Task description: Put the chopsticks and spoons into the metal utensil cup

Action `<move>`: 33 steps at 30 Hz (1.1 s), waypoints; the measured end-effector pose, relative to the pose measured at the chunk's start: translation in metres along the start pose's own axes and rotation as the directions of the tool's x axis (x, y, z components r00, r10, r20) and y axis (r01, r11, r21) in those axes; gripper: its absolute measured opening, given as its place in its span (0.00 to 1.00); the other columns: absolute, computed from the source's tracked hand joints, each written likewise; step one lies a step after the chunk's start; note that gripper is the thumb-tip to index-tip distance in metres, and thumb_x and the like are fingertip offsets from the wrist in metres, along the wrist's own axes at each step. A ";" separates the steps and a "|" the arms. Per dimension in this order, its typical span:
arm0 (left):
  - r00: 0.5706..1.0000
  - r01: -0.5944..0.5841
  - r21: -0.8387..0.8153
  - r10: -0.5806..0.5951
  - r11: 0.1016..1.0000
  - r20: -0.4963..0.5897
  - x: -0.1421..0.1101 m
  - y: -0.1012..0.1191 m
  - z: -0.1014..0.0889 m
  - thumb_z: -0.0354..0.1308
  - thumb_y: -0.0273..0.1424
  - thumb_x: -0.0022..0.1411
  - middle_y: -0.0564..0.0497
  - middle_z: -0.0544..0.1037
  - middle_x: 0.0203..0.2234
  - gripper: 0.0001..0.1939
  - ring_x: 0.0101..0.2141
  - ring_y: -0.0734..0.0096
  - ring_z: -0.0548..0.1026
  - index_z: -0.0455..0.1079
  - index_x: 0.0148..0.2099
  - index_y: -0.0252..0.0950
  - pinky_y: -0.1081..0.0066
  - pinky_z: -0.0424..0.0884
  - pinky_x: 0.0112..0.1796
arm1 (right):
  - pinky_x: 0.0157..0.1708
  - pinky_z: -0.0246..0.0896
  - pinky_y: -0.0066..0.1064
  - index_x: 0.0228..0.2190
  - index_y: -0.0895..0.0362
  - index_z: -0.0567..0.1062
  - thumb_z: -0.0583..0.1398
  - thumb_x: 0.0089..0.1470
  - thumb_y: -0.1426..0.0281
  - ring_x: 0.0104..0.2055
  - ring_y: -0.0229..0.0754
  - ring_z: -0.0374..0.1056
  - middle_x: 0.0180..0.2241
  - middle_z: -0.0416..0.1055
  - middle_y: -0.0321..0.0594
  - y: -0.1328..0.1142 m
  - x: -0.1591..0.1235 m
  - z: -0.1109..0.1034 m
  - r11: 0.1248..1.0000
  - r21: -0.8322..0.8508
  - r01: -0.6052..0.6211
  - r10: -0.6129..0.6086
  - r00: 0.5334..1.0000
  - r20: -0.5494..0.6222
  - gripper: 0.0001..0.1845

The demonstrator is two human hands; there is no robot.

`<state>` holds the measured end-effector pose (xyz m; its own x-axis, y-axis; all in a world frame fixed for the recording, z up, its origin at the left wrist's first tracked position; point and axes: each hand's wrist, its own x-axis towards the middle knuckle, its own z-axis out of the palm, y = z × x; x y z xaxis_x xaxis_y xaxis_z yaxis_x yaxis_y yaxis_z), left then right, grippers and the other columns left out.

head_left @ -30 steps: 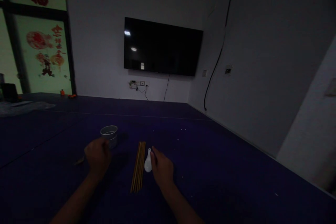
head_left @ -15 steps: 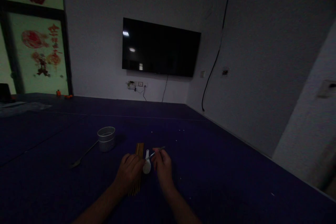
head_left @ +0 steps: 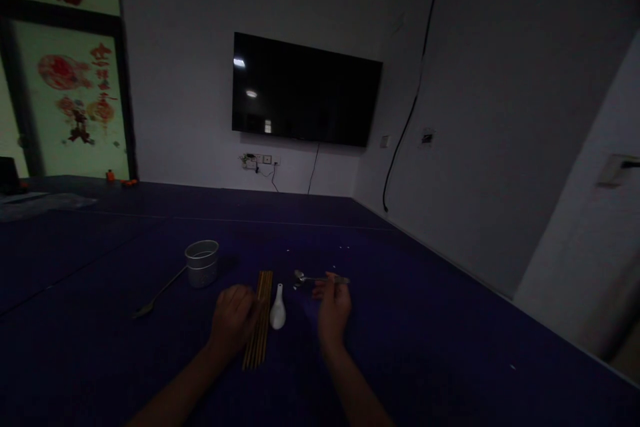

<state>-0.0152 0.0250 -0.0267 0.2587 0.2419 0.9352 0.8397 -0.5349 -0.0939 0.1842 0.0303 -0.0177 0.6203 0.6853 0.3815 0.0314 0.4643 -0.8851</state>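
Note:
My right hand pinches the handle of a metal spoon, whose bowl points left just above the table. A white soup spoon lies between my hands, its handle pointing away from me. Left of it is a row of several brown chopsticks, side by side on the table. My left hand is at the left edge of the chopsticks with its fingers curled in. Its fingertips reach over or against them; whether anything is inside the fingers is hidden.
On the dark blue tabletop, a metal cup stands to the left, with a long-handled utensil lying beside it. Small white bits are scattered about. Orange items sit at the far left. A television hangs on the wall.
My right hand has moved right with the metal spoon, turning it so its bowl shows on the left. My left hand has drawn back left, away from the spoon, uncovering more chopsticks.

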 end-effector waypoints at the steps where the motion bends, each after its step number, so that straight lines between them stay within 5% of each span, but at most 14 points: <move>1: 1.000 0.018 0.008 -0.018 1.000 -0.010 -0.001 -0.002 0.001 0.49 0.31 0.64 0.51 0.72 0.21 0.14 0.26 0.71 0.69 0.65 0.25 0.36 0.71 0.62 0.30 | 0.24 0.61 0.28 0.35 0.58 0.69 0.54 0.52 0.51 0.24 0.39 0.68 0.25 0.72 0.37 0.002 0.000 0.000 1.000 -0.006 -0.002 0.002 1.000 0.010 0.22; 8: 1.000 0.006 0.039 -0.007 0.999 0.021 -0.008 -0.012 0.005 0.46 0.32 0.66 0.59 0.60 0.10 0.22 0.12 0.82 0.59 0.58 0.18 0.36 0.76 0.49 0.17 | 0.24 0.65 0.29 0.32 0.58 0.69 0.55 0.50 0.58 0.26 0.42 0.72 0.25 0.73 0.41 0.019 -0.007 0.006 0.996 -0.066 -0.060 0.068 0.988 0.140 0.15; 18: 0.997 -0.051 0.193 0.061 0.980 -0.046 -0.001 -0.036 -0.009 0.49 0.30 0.63 0.58 0.61 0.09 0.21 0.13 0.80 0.60 0.58 0.17 0.36 0.74 0.51 0.19 | 0.24 0.68 0.31 0.32 0.61 0.74 0.57 0.48 0.57 0.26 0.43 0.73 0.26 0.74 0.44 0.042 -0.010 0.009 0.988 -0.011 -0.155 0.155 0.973 0.171 0.19; 23: 0.990 0.134 0.379 -0.107 0.915 -0.091 -0.002 -0.075 -0.030 0.52 0.33 0.60 0.55 0.65 0.13 0.17 0.17 0.75 0.64 0.60 0.19 0.37 0.73 0.54 0.21 | 0.24 0.69 0.32 0.31 0.63 0.74 0.56 0.49 0.56 0.27 0.44 0.73 0.26 0.75 0.47 0.050 -0.010 0.011 0.984 -0.036 -0.175 0.179 0.966 0.189 0.21; 25: 0.955 0.295 0.411 -0.265 0.863 -0.131 -0.004 -0.094 -0.039 0.50 0.34 0.60 0.52 0.66 0.15 0.15 0.20 0.71 0.66 0.62 0.21 0.37 0.72 0.54 0.22 | 0.24 0.69 0.31 0.31 0.63 0.74 0.55 0.49 0.57 0.27 0.44 0.74 0.27 0.75 0.48 0.053 -0.010 0.011 0.982 -0.072 -0.175 0.186 0.961 0.203 0.21; 28: 0.839 0.530 0.484 -0.515 0.696 -0.179 -0.006 -0.116 -0.053 0.46 0.37 0.60 0.48 0.69 0.21 0.14 0.28 0.63 0.68 0.66 0.28 0.36 0.70 0.57 0.25 | 0.22 0.68 0.30 0.31 0.63 0.75 0.54 0.50 0.59 0.26 0.43 0.73 0.27 0.75 0.47 0.056 -0.012 0.010 0.975 -0.153 -0.160 0.193 0.953 0.235 0.20; 33: 0.704 0.611 0.597 -0.702 0.519 -0.110 -0.007 -0.128 -0.067 0.43 0.39 0.60 0.44 0.72 0.30 0.16 0.37 0.54 0.68 0.68 0.33 0.35 0.60 0.63 0.32 | 0.16 0.62 0.27 0.29 0.61 0.76 0.55 0.46 0.65 0.19 0.42 0.70 0.22 0.75 0.43 0.059 -0.014 0.007 0.935 -0.348 -0.075 0.185 0.937 0.296 0.15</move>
<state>-0.1567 0.0376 0.0015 -0.4597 0.4561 0.7620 0.8793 0.3538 0.3188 0.1717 0.0519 -0.0735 0.3549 0.8944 0.2722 0.2553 0.1874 -0.9485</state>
